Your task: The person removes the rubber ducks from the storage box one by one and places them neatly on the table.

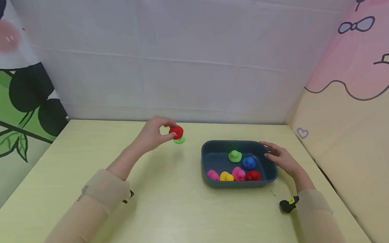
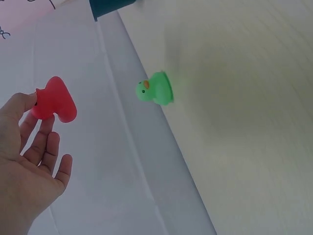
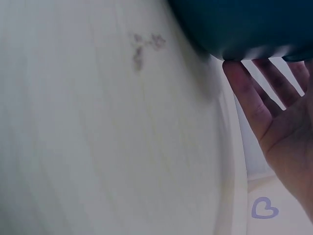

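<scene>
My left hand pinches a red rubber duck between thumb and fingertips, held up above the table. Just beyond it in the head view, partly hidden, a green rubber duck stands upright near the table's back edge. At the right end of a dark blue-green plastic bin, my right hand grips the rim. Its thumb reaches over the inside, while fingers touch the outer wall in the right wrist view. Inside the bin lie a green duck, a blue duck, a yellow duck and several pink and red ones.
The pale wooden table meets a white cloth backdrop behind. A wall panel with a pink cartoon runs along the right side, and a green-and-black one borders the left.
</scene>
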The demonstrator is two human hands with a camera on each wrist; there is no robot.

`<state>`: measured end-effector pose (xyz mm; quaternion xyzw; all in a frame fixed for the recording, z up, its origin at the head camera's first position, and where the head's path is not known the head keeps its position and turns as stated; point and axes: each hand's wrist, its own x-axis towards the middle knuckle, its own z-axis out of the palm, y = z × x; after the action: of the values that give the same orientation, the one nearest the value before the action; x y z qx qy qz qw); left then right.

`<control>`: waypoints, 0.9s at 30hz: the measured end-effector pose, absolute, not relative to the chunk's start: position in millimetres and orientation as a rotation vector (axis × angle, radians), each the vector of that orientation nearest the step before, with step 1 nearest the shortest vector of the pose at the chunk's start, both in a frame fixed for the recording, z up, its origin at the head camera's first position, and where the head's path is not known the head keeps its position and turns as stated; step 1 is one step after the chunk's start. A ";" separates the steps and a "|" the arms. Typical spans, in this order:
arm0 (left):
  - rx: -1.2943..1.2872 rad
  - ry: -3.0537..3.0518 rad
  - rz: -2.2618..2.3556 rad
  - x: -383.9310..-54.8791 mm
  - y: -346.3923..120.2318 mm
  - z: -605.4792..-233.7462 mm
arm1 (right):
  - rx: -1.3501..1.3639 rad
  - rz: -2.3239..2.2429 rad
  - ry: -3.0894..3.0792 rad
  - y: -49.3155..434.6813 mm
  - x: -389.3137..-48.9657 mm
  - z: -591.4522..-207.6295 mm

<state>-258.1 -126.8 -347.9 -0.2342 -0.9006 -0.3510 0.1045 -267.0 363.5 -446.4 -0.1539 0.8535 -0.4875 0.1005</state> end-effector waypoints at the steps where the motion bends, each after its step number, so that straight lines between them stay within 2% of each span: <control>1: -0.689 -2.663 -1.034 -261.2 -129.1 -350.4 | -0.455 -1.447 2.522 363.8 -266.4 -446.6; 27: -0.569 -2.840 -0.862 -307.9 -151.7 -377.4 | -0.472 -1.451 2.523 363.2 -265.3 -447.7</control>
<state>-307.9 -151.7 -377.4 -0.1880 -0.9381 -0.2847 0.0598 -265.3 363.2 -447.7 -0.1592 0.8517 -0.4898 0.0962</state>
